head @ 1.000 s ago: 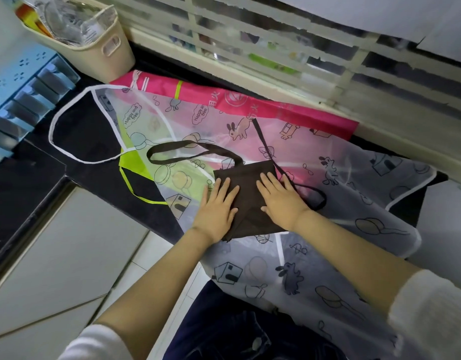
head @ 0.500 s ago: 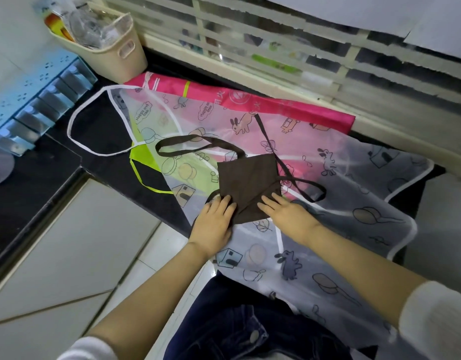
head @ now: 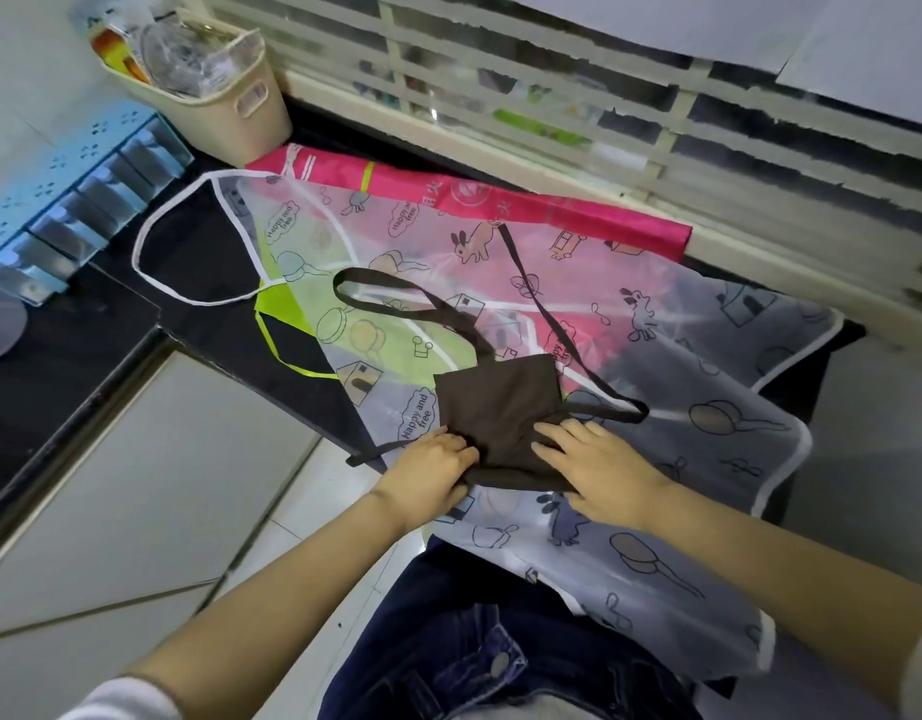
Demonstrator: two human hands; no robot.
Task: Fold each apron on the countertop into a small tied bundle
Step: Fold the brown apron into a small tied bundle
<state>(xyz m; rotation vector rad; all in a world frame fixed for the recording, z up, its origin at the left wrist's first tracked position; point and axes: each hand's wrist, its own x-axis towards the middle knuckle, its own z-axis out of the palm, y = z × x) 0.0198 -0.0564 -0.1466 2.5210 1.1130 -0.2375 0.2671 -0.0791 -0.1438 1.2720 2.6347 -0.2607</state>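
A brown apron (head: 500, 402), folded to a small square, lies on a see-through cartoon-print apron (head: 656, 366) spread over the black countertop (head: 199, 262). Its brown straps (head: 396, 298) loop out to the left and right. A pink apron (head: 526, 205) and a lime-green one (head: 277, 309) show underneath. My left hand (head: 430, 470) grips the folded square's near left edge, fingers curled round the cloth. My right hand (head: 599, 465) lies on the near right part, fingers spread and its thumb side tucked at the edge.
A beige basket (head: 235, 116) of clear packets stands at the back left. A blue rack (head: 69, 200) sits at the left. A slatted window (head: 604, 111) runs along the back. The counter's front edge (head: 74, 423) drops to a tiled floor.
Both hands have slid from the middle of the brown square back to its near edge. The left hand has gone from flat to curled on the cloth.
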